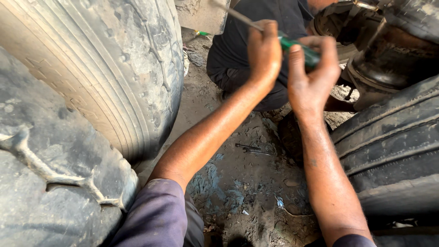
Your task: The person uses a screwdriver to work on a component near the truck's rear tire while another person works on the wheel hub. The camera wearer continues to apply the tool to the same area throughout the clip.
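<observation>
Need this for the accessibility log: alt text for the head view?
Both hands hold one green-handled screwdriver: the right hand wraps the handle, the left hand grips the metal shaft. Large dusty tyres flank the arms, another person in dark clothes crouches ahead, and a small tool lies on the dirt ground.

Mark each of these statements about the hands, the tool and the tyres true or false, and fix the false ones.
1. Both hands grip one green-handled screwdriver. True: the left hand is on the shaft side, the right hand wraps the handle.
2. The screwdriver's handle is red. False: it is green.
3. A large worn tyre stands at the left. True.
4. The ground is clean tile. False: it is dirt with stains and scraps.
5. Another person in dark clothes crouches beyond the hands. True.
6. Small metal tools hang on a wall. False: they lie on the ground.
</observation>
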